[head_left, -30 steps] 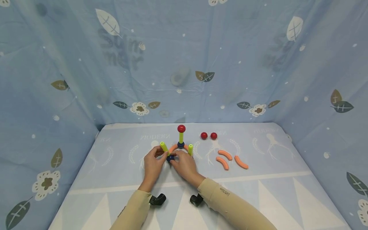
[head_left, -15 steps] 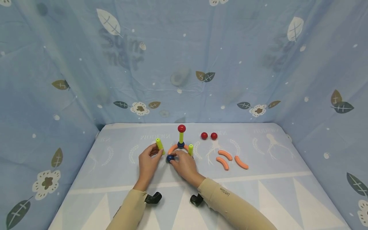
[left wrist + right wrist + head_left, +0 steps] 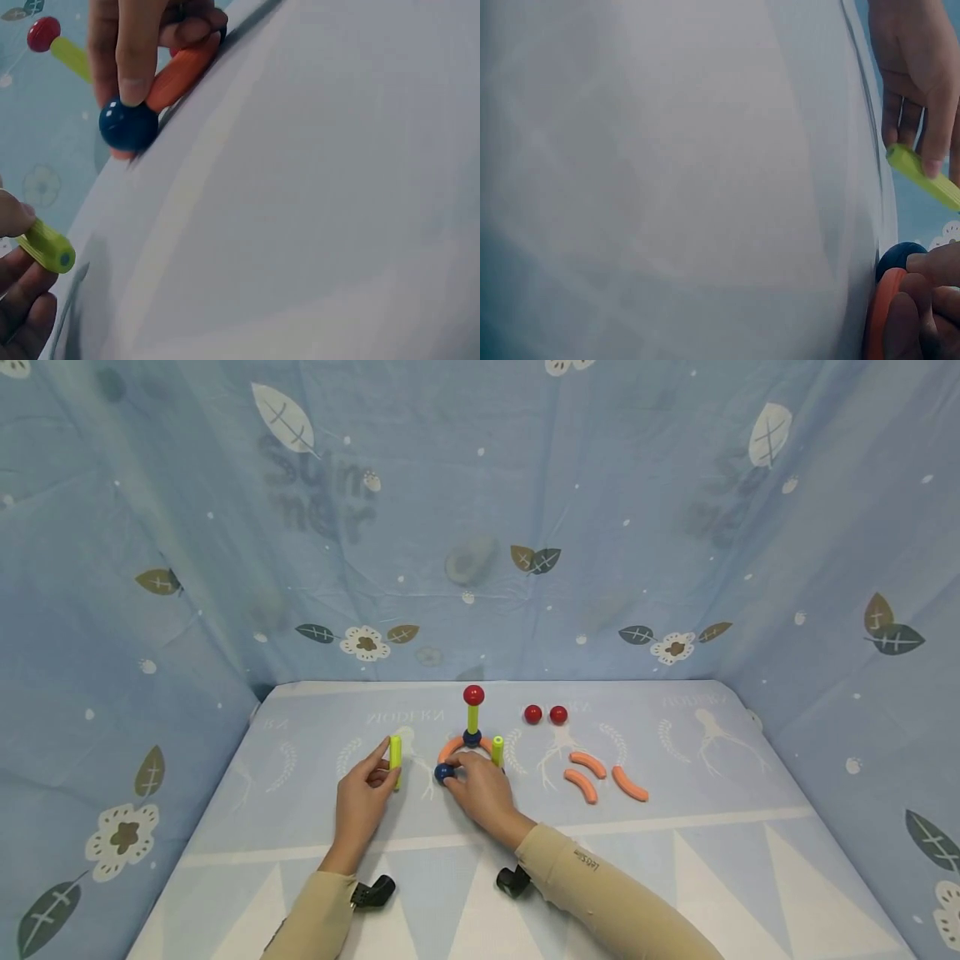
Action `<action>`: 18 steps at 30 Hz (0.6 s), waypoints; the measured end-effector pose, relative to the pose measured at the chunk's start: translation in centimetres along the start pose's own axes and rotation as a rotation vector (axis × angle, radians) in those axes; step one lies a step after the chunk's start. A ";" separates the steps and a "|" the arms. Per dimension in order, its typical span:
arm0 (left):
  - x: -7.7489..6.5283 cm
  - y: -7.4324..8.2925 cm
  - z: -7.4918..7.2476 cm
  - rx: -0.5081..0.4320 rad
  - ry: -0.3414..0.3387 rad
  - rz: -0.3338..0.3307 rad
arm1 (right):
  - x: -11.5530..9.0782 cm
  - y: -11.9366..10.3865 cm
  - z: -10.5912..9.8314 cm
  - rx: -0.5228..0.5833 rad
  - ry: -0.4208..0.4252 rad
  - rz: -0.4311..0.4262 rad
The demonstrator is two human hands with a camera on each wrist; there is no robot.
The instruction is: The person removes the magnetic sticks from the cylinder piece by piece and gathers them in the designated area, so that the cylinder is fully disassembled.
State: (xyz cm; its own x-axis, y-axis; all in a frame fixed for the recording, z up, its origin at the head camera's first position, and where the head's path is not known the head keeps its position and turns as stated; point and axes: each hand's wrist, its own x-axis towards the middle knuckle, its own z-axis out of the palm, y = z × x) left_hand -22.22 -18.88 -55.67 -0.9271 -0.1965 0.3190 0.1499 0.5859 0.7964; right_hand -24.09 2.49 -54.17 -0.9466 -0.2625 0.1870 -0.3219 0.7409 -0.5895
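Note:
My left hand (image 3: 362, 802) pinches a yellow-green rod (image 3: 395, 762) between thumb and fingers, held nearly upright and apart from the assembly. My right hand (image 3: 483, 792) grips the near side of the assembly, its thumb against a dark blue ball (image 3: 444, 772). Curved orange pieces (image 3: 452, 748) join the blue balls into a ring lying on the table. From the rear blue ball (image 3: 472, 738) rises a yellow-green rod (image 3: 472, 720) topped by a red ball (image 3: 473, 695). Another yellow-green rod (image 3: 497, 750) stands behind my right hand, which hides its base.
Two loose red balls (image 3: 532, 715) lie to the right at the back of the table (image 3: 697, 860). Three curved orange pieces (image 3: 580, 786) lie in front of them. A patterned blue curtain (image 3: 480, 527) encloses the back and sides.
My left hand has drawn the yellow-green rod away from the near blue ball, moving left, and the rod has turned more upright. My right hand stays in place on the assembly.

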 end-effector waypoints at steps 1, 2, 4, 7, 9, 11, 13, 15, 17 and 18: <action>0.0 -0.2 -0.2 0.007 -0.001 -0.008 | 0.0 0.0 0.0 0.000 -0.002 -0.001; 0.0 -0.4 -0.4 0.015 -0.001 -0.013 | 0.0 0.0 0.0 0.001 -0.002 -0.001; 0.0 -0.7 -0.7 0.037 0.000 -0.019 | 0.0 0.1 0.0 0.002 -0.003 0.000; 0.1 -1.0 -1.1 0.085 0.001 -0.023 | 0.0 0.0 0.0 0.001 0.000 -0.002; 0.2 -1.1 -1.3 0.124 0.008 -0.016 | 0.0 0.0 0.0 0.001 -0.004 0.001; 0.3 -1.1 -1.5 0.158 0.019 -0.012 | 0.0 0.0 0.0 0.002 -0.003 -0.001; 0.4 -1.2 -1.6 0.184 0.034 -0.008 | 0.0 0.0 0.0 0.004 0.000 -0.005; 0.5 -1.2 -1.7 0.208 0.047 -0.009 | 0.0 0.0 0.0 0.005 0.006 -0.010; 0.6 -1.3 -1.9 0.237 0.054 -0.010 | 0.0 0.0 0.0 0.006 0.010 -0.012; 0.6 -1.3 -1.9 0.252 0.057 -0.013 | 0.0 0.0 0.1 0.006 0.007 -0.008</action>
State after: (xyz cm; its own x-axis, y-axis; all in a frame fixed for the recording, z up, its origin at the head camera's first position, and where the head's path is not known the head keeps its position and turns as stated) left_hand -22.30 -21.27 -55.54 -0.9065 -0.2448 0.3439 0.0416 0.7589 0.6499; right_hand -24.10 2.48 -54.23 -0.9442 -0.2637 0.1975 -0.3293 0.7349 -0.5928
